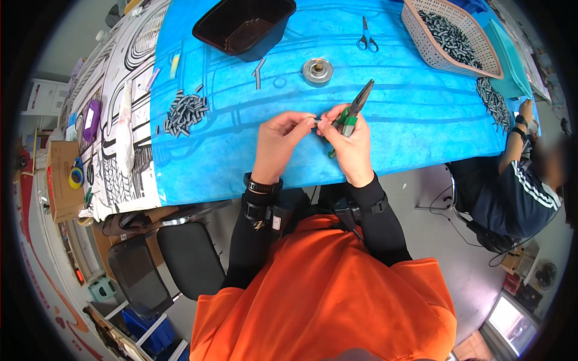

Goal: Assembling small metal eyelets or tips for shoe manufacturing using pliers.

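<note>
Over the near part of the blue table cover [241, 162], both my hands meet at a small dark ribbed piece [317, 121]. My left hand [279, 139] pinches it between thumb and fingertips. From the other side, the thumb and index finger of my right hand [350, 149] close on the same piece. Needle-nose pliers [362, 97] with green handles are also tucked in the right hand, their jaws pointing up and away. Left of my hands lies a pile of short dark grey tube-like pieces [185, 113]. Beyond my fingers stands a round metal burner-like dish [318, 71].
A black plastic bin [244, 30] stands at the back, with a few loose strips [258, 74] near it. Blue-handled scissors [366, 40] lie farther right. A pink basket [415, 42] holds many grey pieces; more are heaped beside it. At the right sits another person [512, 192].
</note>
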The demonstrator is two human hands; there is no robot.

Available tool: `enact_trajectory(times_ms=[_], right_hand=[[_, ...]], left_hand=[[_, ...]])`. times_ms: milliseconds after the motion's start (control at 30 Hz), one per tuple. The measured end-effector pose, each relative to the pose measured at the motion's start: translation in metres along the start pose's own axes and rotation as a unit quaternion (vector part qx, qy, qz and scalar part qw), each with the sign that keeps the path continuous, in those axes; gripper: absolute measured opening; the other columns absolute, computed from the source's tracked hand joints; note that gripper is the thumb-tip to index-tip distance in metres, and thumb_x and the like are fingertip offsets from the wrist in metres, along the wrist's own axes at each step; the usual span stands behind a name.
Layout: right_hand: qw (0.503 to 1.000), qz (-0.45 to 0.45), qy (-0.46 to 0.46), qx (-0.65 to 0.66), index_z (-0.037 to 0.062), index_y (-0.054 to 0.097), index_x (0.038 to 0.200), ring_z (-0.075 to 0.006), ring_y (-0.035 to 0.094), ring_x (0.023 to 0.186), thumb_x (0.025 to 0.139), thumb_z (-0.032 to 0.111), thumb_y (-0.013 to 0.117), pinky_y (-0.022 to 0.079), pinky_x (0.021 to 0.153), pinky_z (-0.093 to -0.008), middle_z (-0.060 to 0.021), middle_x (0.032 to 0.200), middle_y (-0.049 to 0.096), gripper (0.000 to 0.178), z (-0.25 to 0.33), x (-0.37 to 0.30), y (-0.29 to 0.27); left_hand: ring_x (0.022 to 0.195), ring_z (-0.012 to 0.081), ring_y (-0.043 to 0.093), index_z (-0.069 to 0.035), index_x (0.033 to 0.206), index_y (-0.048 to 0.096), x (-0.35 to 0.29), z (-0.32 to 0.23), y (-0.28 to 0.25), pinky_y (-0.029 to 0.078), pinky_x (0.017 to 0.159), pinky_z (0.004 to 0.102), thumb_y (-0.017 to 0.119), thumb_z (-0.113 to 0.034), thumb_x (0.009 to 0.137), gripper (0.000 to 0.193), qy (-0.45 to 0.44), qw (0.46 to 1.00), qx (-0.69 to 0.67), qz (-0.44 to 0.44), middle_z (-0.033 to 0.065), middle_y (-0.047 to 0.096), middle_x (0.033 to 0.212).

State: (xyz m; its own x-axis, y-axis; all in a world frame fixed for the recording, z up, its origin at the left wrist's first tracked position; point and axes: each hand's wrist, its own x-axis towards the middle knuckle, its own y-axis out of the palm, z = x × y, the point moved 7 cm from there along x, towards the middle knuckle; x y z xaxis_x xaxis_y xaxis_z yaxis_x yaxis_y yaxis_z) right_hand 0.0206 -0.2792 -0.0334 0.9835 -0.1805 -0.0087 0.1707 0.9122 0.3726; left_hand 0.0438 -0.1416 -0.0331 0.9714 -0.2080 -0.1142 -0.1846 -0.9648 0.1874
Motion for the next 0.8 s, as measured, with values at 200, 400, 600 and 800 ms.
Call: enact_trajectory(times_ms=[200,400,600,800], right_hand=[[0.999,0.011,0.017,-0.024,0.0034,0.051,0.088,-0.0089,0.056,0.072,0.074,-0.005,0.064,0.046,0.064,-0.0231,-0.0034,0.079,0.058,0.02,-0.003,-0.001,-0.005],[0.999,0.029,0.038,-0.007,0.0051,0.052,0.088,-0.0073,0.053,0.072,0.072,-0.004,0.065,0.044,0.063,-0.0221,-0.002,0.08,0.058,0.022,-0.003,-0.001,-0.005],[0.997,0.062,0.041,-0.009,0.0048,0.051,0.09,-0.0083,0.052,0.074,0.073,-0.003,0.063,0.043,0.064,-0.0233,-0.003,0.08,0.056,0.022,-0.001,-0.002,-0.001],[0.962,0.127,0.08,0.229,0.0033,0.049,0.093,-0.0156,0.046,0.066,0.07,-0.003,0.052,0.036,0.06,-0.0275,-0.0068,0.075,0.051,0.025,-0.004,-0.003,-0.004]], left_hand=[[0.079,0.0082,0.057,0.0,0.09,0.062,-0.001,0.003,0.002,0.044,0.072,0.0211,0.064,-0.008,0.084,0.011,-0.023,0.998,-0.006,0.059,0.0031,0.063,0.084],[0.078,0.0072,0.057,0.0,0.086,0.062,-0.002,-0.009,-0.005,0.044,0.072,0.0207,0.064,-0.006,0.083,0.007,-0.044,0.99,0.096,0.09,0.0022,0.063,0.082],[0.074,0.0061,0.056,0.0,0.085,0.063,0.002,-0.017,-0.004,0.044,0.067,0.0197,0.064,-0.006,0.083,0.006,-0.052,0.987,0.109,0.108,0.0014,0.063,0.079],[0.061,0.0053,0.055,0.001,0.08,0.065,0.039,-0.048,-0.016,0.043,0.059,0.0202,0.067,-0.01,0.079,0.011,0.12,0.95,0.276,-0.083,0.0022,0.064,0.071]])
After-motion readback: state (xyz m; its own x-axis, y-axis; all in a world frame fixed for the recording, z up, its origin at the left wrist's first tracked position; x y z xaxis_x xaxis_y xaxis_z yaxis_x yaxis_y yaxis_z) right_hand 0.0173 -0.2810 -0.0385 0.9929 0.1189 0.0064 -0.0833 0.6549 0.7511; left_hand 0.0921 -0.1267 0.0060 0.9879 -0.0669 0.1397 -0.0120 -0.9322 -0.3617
